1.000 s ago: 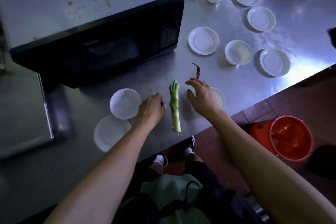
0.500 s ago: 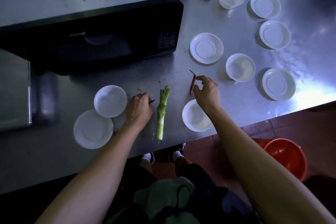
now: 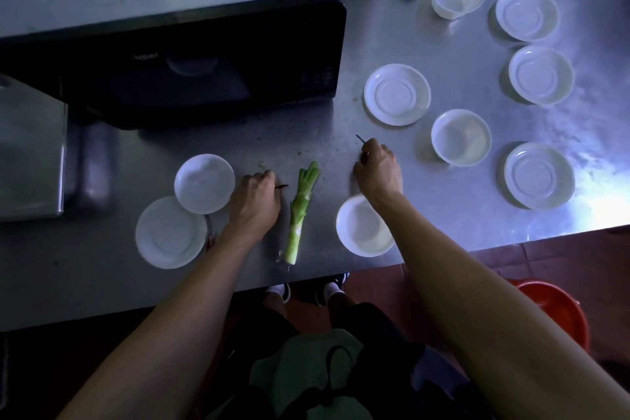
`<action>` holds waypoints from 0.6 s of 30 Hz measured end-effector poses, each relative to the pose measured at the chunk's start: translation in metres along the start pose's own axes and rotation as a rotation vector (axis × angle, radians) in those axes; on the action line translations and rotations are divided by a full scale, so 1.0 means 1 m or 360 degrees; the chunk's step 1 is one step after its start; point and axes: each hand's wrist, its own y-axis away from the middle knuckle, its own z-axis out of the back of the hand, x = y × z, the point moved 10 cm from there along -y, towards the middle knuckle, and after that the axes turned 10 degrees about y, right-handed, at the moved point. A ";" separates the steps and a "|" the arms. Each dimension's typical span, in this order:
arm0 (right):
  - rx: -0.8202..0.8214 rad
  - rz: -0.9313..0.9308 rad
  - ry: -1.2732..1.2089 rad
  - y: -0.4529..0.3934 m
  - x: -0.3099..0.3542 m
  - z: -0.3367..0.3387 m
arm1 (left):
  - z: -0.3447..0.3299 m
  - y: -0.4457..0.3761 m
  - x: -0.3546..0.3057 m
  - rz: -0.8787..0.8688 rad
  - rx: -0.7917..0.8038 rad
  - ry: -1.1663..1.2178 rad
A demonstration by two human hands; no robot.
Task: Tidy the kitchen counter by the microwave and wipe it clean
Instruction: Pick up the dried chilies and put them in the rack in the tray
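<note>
Steel bench (image 3: 426,215), pretty dim light, and two dried chillies are being picked up at once. The right hand (image 3: 376,174) is curled with its fingers (image 3: 370,147) pinched on a red chilli (image 3: 364,156); only the thin stem (image 3: 360,137) pokes out past the fingertips, pointing away toward the microwave (image 3: 204,78). The left hand (image 3: 255,198) is also curled, and a dark chilli tip (image 3: 282,186) sticks out sideways toward the green stalk (image 3: 300,211), so something thin is gripped there too.

What the next bit hinges on, probably: the stalk is lying between the two hands, long axis running from the near bench edge up toward the microwave, cut end nearest the body. It's just beside the left hand, so that one is closer, though both hands are full already. A white bowl (image 3: 354,232) is sitting right under the right wrist.
</note>
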 end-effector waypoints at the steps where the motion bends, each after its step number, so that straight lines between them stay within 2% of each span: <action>1: -0.0006 0.0018 0.0014 -0.001 0.002 0.000 | 0.003 0.000 -0.001 0.0006 -0.0012 0.0032; 8: -0.0047 0.0123 -0.0110 -0.005 0.011 0.009 | 0.019 0.000 -0.013 0.0052 -0.0019 0.0137; 18: -0.0205 0.0621 -0.0461 0.032 0.074 0.032 | 0.072 0.024 -0.011 0.0011 -0.0250 0.0397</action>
